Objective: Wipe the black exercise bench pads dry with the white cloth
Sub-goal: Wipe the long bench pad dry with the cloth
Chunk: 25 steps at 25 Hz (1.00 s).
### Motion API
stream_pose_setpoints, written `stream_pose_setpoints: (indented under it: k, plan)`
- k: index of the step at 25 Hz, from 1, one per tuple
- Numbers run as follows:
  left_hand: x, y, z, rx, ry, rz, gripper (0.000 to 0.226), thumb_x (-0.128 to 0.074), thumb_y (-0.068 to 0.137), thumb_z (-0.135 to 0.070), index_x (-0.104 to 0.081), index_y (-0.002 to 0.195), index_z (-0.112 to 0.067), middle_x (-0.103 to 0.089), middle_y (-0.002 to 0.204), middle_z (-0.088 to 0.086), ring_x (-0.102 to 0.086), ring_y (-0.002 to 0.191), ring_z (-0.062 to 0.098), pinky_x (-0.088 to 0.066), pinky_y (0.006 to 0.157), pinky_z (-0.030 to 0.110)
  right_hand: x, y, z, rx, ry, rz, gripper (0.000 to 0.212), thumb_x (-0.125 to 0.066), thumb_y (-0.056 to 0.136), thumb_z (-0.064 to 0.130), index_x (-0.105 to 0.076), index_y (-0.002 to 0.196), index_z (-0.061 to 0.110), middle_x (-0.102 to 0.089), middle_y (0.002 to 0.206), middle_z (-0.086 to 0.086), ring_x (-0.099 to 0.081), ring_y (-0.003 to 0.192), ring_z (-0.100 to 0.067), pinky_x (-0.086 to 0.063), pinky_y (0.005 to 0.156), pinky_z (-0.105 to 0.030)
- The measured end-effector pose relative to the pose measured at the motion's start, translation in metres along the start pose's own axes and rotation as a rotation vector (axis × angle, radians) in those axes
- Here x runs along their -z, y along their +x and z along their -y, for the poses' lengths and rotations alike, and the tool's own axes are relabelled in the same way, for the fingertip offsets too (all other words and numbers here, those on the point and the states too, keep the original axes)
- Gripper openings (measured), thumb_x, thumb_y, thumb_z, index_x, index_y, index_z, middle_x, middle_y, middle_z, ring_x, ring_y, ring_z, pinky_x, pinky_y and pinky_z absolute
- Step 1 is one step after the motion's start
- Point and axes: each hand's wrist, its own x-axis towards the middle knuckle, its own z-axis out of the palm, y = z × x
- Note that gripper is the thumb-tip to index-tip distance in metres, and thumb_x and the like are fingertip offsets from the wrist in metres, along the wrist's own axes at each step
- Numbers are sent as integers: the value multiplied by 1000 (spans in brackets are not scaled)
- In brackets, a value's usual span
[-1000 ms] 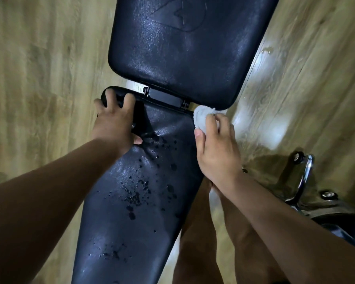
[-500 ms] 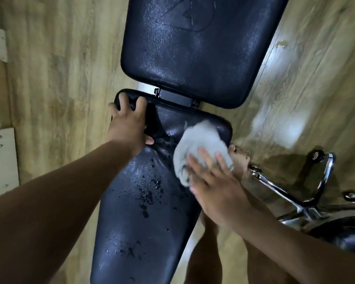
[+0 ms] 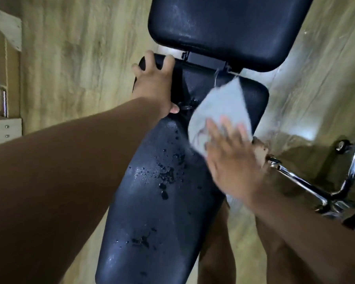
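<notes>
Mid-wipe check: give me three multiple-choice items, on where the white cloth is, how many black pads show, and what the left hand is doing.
1. The white cloth is:
A. on the near pad, under the right hand
B. bunched inside a fist
C. hanging in the air

2. Black pads in view:
A. one
B. two
C. three

3. The left hand:
A. hangs idle
B. lies flat on the cloth
C. grips the near pad's corner

Answers:
1. A, straight fingers press it onto the pad.
2. B, the near pad plus the far pad.
3. C, its fingers curl over the pad's far edge.
</notes>
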Motion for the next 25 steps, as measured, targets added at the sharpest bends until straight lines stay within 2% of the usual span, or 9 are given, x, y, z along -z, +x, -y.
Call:
stream_pose_setpoints:
  k: [3,5,9,12,14,16,19,22,25]
  plan:
    - [-4,-6,4,-1,-53,-38,87,-88,66,-29,-30,131,-21,-17,147,16,-27,126,47,-46,79,45,-48,-109,59,379,14,205,35,-48,88,26,-59,121,20,-32,156,-4,-24,145,-32,-9,119,-52]
    - [-8,-5,7,-5,-40,-75,83,-87,66,-31,-33,129,-21,-21,144,15,-29,123,46,-43,76,43,-56,-112,55,428,-12,187,32,-43,91,27,-59,117,19,-35,154,-4,-27,144,-29,-16,118,-50]
    - [-11,-7,15,-53,-70,-143,79,-87,66,-37,-39,126,-19,-31,139,11,-34,118,44,-39,71,40,-6,11,0,50,-161,-138,53,-27,97,37,-55,128,5,-30,155,-16,-27,143,-38,-13,118,-52]
    - [-14,-9,20,-90,-89,-145,80,-84,68,-43,-41,132,-21,-35,137,9,-36,118,43,-40,87,41,32,84,-27,-267,-82,-225,56,-20,100,41,-47,138,10,-12,162,-7,-6,149,-32,-3,121,-49]
    - [-14,-8,25,-125,-71,-143,82,-79,74,-46,-38,141,-23,-33,140,9,-36,120,43,-37,99,42,17,78,-4,-304,-92,-257,55,-19,98,39,-48,136,11,-11,162,-8,-7,148,-35,-4,120,-52]
    - [-10,-5,31,-171,-52,-151,75,-69,84,-43,-33,147,-25,-30,145,11,-36,123,43,-31,105,40,-23,22,37,-149,-132,-245,54,-25,93,36,-51,134,13,-17,160,-10,-13,147,-37,-9,119,-55]
    - [-9,-4,38,-184,-48,-102,75,-62,90,-34,-22,153,-28,-21,151,12,-33,125,44,-29,106,38,-82,-94,109,210,-24,17,41,-32,96,33,-53,130,32,-28,158,3,-12,149,-21,-9,119,-45]
    - [-19,-3,37,-203,3,-106,83,-64,88,-31,-15,154,-25,-16,152,16,-30,129,46,-26,108,42,-72,-88,86,537,-146,123,31,-46,88,35,-63,113,28,-46,148,2,-40,138,-27,-18,116,-48]
    - [-27,3,44,-247,56,-171,84,-65,87,-37,-16,154,-22,-20,152,20,-28,136,41,-22,111,44,-16,15,16,217,-293,-307,48,-37,88,36,-59,124,12,-48,144,-13,-46,130,-40,-30,108,-49]
